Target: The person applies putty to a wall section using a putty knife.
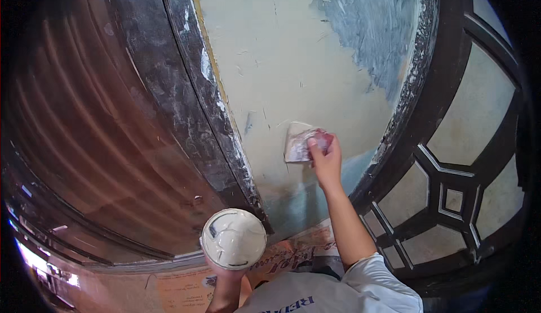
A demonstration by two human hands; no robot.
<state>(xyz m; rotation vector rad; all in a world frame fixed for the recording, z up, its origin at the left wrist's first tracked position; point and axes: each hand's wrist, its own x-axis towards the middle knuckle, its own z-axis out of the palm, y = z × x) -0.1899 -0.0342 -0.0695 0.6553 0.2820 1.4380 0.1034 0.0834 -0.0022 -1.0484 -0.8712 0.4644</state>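
Note:
My right hand (327, 158) grips a wide putty knife (297, 146) by its reddish end, thumb on top. Its blade, smeared with off-white filler, lies at the surface of a tall wall panel (270, 59). Cream filler coats most of that panel, while a streaky blue-grey patch (372, 25) shows at its upper right. Lower left, my left hand (228, 276) supports a round tub (234, 238) from beneath, fingers mostly hidden under it. Thick off-white filler with a few dark streaks is inside the tub.
A dark, paint-spattered wooden frame (186, 70) borders the panel at left. Beyond it hangs a brown rippled curtain-like surface (96, 115). Dark latticework with pale panes (473, 104) stands at right. Printed orange sheeting (186, 287) covers the floor below.

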